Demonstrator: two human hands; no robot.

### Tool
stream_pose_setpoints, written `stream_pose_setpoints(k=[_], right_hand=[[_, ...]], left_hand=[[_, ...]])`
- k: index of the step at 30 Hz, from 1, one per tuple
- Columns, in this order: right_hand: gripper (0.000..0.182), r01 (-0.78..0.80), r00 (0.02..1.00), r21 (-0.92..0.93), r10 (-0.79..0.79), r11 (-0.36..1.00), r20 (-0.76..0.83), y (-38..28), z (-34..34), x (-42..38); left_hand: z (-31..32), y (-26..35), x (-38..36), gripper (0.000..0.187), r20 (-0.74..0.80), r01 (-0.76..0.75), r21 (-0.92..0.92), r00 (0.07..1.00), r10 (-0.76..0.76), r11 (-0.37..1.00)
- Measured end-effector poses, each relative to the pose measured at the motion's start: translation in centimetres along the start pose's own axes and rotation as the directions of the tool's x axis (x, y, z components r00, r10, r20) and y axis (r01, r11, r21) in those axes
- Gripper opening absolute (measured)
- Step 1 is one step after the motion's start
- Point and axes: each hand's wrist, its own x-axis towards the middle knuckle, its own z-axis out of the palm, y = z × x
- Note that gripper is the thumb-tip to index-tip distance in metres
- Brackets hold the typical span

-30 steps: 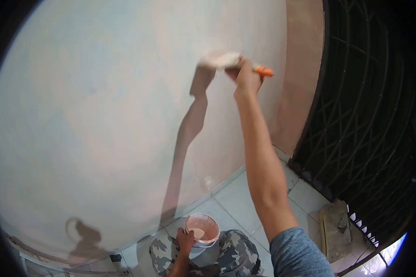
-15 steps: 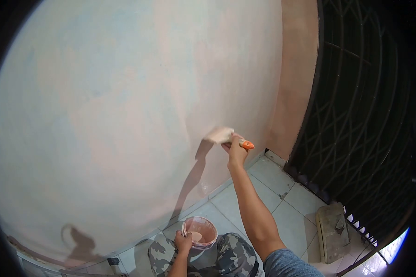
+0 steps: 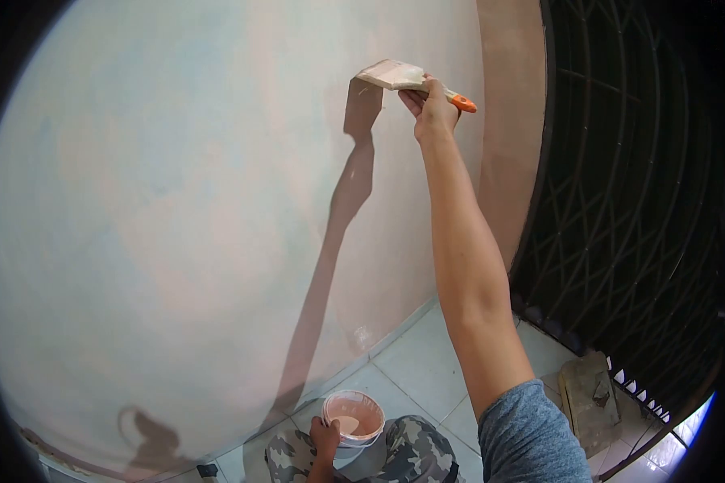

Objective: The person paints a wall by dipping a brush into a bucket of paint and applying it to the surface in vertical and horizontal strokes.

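Right hand [image 3: 433, 113] is gripping a brush [image 3: 403, 78] against the wall [image 3: 177, 201]; left hand [image 3: 325, 437] is gripping a bucket [image 3: 353, 419].

Right arm is reaching up and far, fingers clamped on the brush's orange-tipped handle, bristle end pointing left and touching the wall high up; its shadow is falling on the wall just below. Left hand is sitting low and near, fingers closed on the left rim of the bucket, which is holding pinkish paint and resting by the knees in camouflage trousers [image 3: 411, 447]. The hands are well apart. A black grille [image 3: 636, 201] is standing to the right, over the tiled floor [image 3: 427, 362]. A grey block [image 3: 590, 394] is lying near the grille's foot.
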Motion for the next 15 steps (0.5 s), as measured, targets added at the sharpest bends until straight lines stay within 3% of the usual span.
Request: stream_pose_setpoints(k=[3, 7, 9, 11, 12, 13, 15], right_hand=[[0.028, -0.054, 0.994, -0.042, 0.050, 0.998, -0.097, 3.6, -6.0, -1.1], [0.036, -0.248, 0.899, -0.171, 0.161, 0.953, -0.407, 9.6, -19.6, -10.4], [0.032, -0.346, 0.859, -0.249, 0.199, 0.905, -0.471, 9.6, -23.5, -14.6], [0.031, -0.389, 0.829, -0.264, 0.210, 0.883, -0.519, 9.9, -24.2, -14.4], [0.031, -0.430, 0.799, -0.282, 0.216, 0.858, -0.561, 10.0, -24.2, -13.8], [0.031, -0.417, 0.804, -0.275, 0.211, 0.866, -0.556, 9.5, -22.6, -12.4], [0.039, -0.178, 0.953, -0.657, -0.039, 0.733, -0.302, 6.8, -16.5, -8.9]], left_hand=[[0.5, -2.2, 1.6, 0.024, 0.026, -0.037, -0.052, 0.999, 0.038, 0.998], [0.9, -3.0, 1.5, 0.024, -0.041, -0.153, 0.119, 0.986, 0.159, 0.981], [0.3, -0.7, 0.6, 0.025, -0.058, -0.175, 0.157, 0.981, 0.186, 0.972], [-0.2, 2.1, -0.9, 0.026, -0.033, -0.054, 0.107, 0.998, 0.058, 0.993], [0.4, -1.9, 1.2, 0.027, -0.063, -0.163, 0.217, 0.982, 0.180, 0.962], [0.4, -2.3, 1.7, 0.027, -0.065, -0.179, 0.217, 0.978, 0.197, 0.960], [0.2, -2.2, 1.8, 0.027, -0.047, -0.195, 0.290, 0.975, 0.218, 0.937]])
